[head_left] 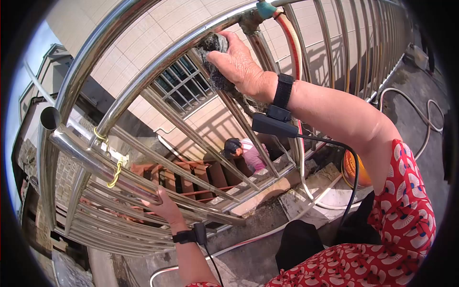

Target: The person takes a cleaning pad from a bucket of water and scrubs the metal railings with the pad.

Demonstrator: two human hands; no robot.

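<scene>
A dark grey, wet-looking rag [213, 50] is bunched in my right hand [244, 64], its fingers closed around it. That hand presses the rag against an upright bar just under the curved top rail [165, 57] of a stainless steel railing. Lower and to the left, my left hand [166, 206] grips a thick metal tube [103, 160] of the railing, its fingers partly hidden behind it. Yellow twisted ties [116, 176] are wrapped around the railing to the left of this hand.
A green fitting [266, 9] with a red-and-cream hose [289, 36] sits on the top rail. Below, beyond the bars, a person in a dark cap [233, 145] bends near reddish-brown beams [201, 174]. An orange bucket [357, 170] and a pale looping hose [420, 112] are at right.
</scene>
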